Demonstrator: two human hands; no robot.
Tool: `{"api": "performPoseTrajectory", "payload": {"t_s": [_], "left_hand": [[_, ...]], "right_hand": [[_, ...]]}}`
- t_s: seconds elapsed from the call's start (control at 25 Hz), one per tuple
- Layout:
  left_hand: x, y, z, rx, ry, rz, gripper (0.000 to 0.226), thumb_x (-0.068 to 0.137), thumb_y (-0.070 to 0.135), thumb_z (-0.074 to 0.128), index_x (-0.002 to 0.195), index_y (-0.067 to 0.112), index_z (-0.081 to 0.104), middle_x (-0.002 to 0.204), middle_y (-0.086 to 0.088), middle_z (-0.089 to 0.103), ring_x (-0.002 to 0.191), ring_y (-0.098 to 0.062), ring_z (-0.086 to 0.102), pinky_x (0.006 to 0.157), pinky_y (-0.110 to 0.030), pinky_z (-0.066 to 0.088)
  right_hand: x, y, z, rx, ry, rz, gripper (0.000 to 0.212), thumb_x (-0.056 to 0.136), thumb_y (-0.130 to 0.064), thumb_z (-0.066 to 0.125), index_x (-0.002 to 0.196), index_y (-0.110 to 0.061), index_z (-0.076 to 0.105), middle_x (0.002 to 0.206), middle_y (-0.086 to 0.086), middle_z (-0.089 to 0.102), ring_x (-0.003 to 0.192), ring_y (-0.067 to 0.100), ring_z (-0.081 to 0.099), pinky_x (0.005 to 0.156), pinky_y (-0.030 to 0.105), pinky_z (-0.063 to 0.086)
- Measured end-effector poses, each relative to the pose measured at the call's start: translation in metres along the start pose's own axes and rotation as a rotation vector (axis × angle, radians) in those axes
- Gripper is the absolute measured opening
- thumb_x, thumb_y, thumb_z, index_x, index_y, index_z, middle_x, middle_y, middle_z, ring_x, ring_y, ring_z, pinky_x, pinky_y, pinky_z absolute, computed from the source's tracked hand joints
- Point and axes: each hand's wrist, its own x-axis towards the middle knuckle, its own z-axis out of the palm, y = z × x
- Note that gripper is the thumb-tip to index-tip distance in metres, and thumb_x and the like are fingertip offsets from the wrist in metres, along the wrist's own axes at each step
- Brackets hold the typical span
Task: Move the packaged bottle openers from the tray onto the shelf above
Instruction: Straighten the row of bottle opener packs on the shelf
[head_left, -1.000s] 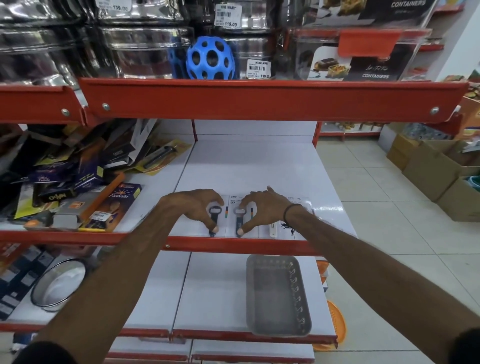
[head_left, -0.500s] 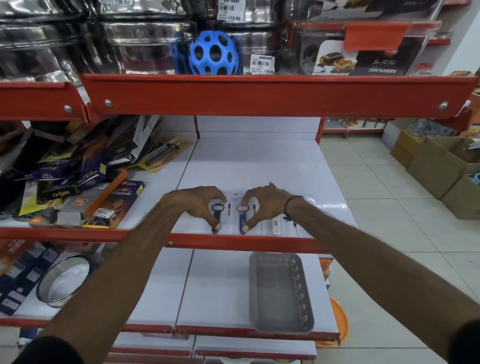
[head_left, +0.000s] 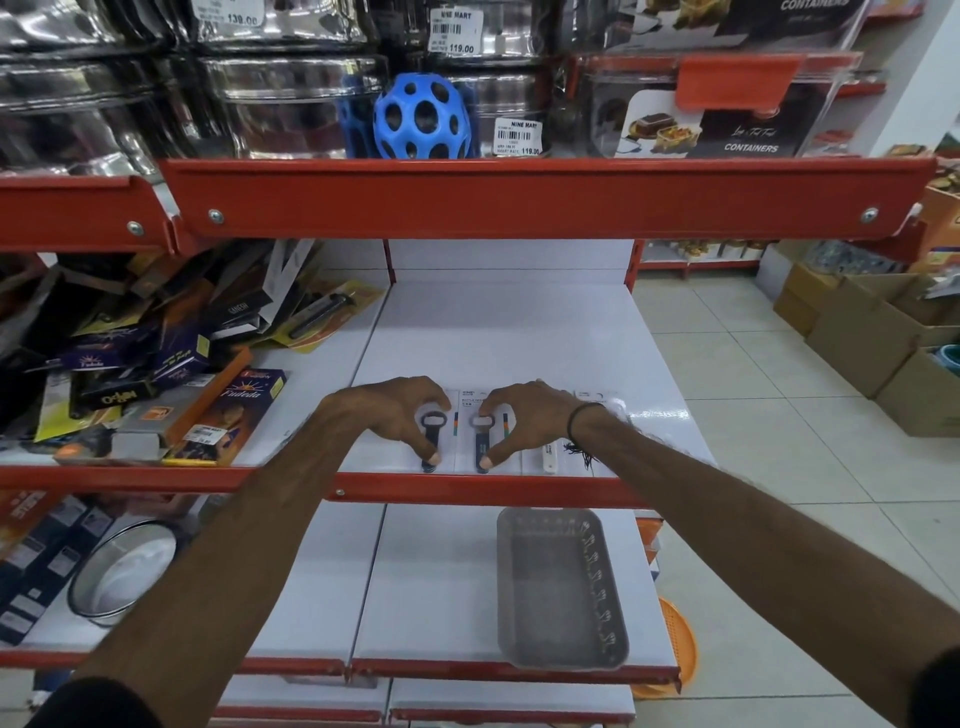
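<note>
I have my left hand (head_left: 387, 415) and right hand (head_left: 524, 415) half-curled, fingertips pressing two packaged bottle openers (head_left: 480, 441) flat just behind the shelf lip (head_left: 467, 488), where a nudge forward could tip them off.

Three packaged bottle openers (head_left: 480, 441) lie flat side by side at the shelf's (head_left: 509, 332) front edge — the grey tray (head_left: 563, 590) below sits empty.
</note>
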Motion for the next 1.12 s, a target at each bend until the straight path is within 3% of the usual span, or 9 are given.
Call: {"api": "performPoseTrajectory", "payload": {"t_s": [0.28,0.44,0.64,1.12], "left_hand": [[0.006,0.006,0.003,-0.074,0.074,0.052,0.090,0.067,0.054,0.085,0.142,0.028,0.043,0.156,0.006,0.036,0.137,-0.019,0.041,0.111,-0.033,0.039],[0.016,0.025,0.011,-0.082,0.084,0.102,0.097,0.065,0.058,0.083,0.146,0.029,0.039,0.158,0.008,0.035,0.137,-0.018,0.041,0.102,-0.025,0.036],[0.020,0.036,0.022,-0.015,0.039,0.100,0.096,0.063,0.059,0.083,0.143,0.025,0.043,0.149,0.005,0.046,0.128,-0.018,0.048,0.103,-0.032,0.043],[0.017,0.036,0.022,-0.078,0.062,0.077,0.096,0.063,0.055,0.086,0.143,0.024,0.043,0.150,0.004,0.045,0.130,-0.020,0.047,0.101,-0.031,0.043]], "right_hand": [[-0.008,0.021,-0.013,0.138,0.095,0.034,0.083,0.059,-0.067,0.082,0.132,-0.035,0.057,0.150,-0.008,0.048,0.135,0.019,0.046,0.106,0.036,0.037],[-0.027,0.055,-0.027,0.034,0.068,0.093,0.086,0.060,-0.064,0.083,0.134,-0.030,0.056,0.150,-0.004,0.047,0.137,0.020,0.042,0.114,0.042,0.036],[-0.034,0.071,-0.014,0.013,0.019,0.082,0.081,0.065,-0.056,0.085,0.134,-0.025,0.057,0.147,-0.002,0.049,0.134,0.021,0.045,0.113,0.040,0.034],[-0.021,0.063,-0.013,-0.030,-0.004,0.051,0.082,0.063,-0.061,0.083,0.133,-0.028,0.057,0.146,-0.004,0.051,0.134,0.020,0.045,0.114,0.040,0.036]]}}
